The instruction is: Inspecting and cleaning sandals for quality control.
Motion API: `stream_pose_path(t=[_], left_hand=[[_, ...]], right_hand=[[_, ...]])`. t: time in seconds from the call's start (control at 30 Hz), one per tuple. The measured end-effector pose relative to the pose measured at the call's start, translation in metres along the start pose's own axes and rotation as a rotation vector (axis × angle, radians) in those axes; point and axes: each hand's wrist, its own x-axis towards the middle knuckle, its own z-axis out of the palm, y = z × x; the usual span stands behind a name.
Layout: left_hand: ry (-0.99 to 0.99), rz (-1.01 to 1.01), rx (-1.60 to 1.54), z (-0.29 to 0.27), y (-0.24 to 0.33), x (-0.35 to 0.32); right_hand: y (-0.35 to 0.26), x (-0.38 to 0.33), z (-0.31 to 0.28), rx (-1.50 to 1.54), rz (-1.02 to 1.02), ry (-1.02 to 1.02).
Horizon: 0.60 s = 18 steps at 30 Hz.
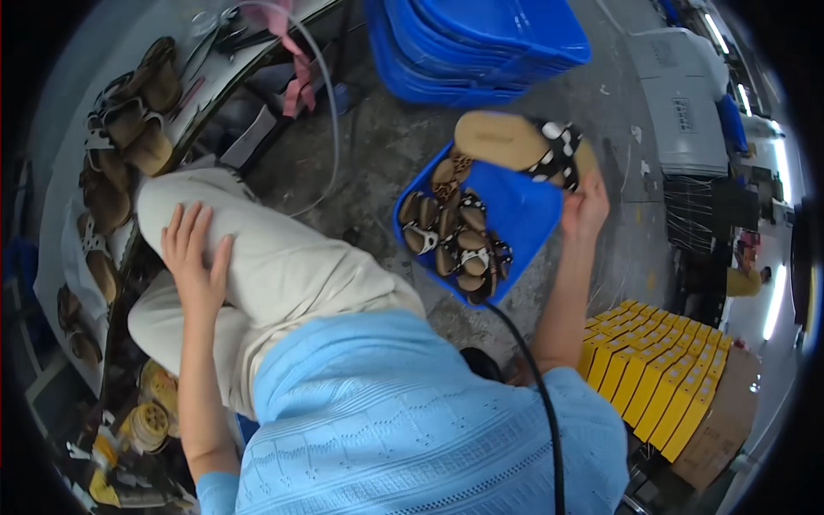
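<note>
My right hand (585, 204) grips a flat sandal (502, 139) by one end. It has a tan footbed and a black strap with white dots, and hangs over the far right part of a blue plastic bin (528, 215). Several more sandals (446, 225) lie in the bin, gathered along its left and near sides; some straps are dotted, some leopard-patterned. My left hand (196, 253) rests flat on my knee in light trousers (266, 232), fingers spread, holding nothing.
A workbench (193, 112) along the left carries a row of sandals (129, 129). Stacked blue bins (481, 51) stand beyond the sandal bin. Yellow boxes (657, 369) are piled at the right. A black cable (536, 378) runs past my right side; a clear hose (333, 129) loops ahead.
</note>
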Motion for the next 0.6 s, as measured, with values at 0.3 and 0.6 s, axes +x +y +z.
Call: stream_pose_path(t=[0.3, 0.6], left_hand=[[-0.407, -0.317, -1.475, -0.013, 0.123, 0.112], [-0.857, -0.899, -2.242, -0.021, 0.130, 0.115]], right_hand=[[0.030, -0.071, 0.125, 0.488, 0.536, -0.505], [0.040, -0.120, 0.248, 0.078, 0.543, -0.814]])
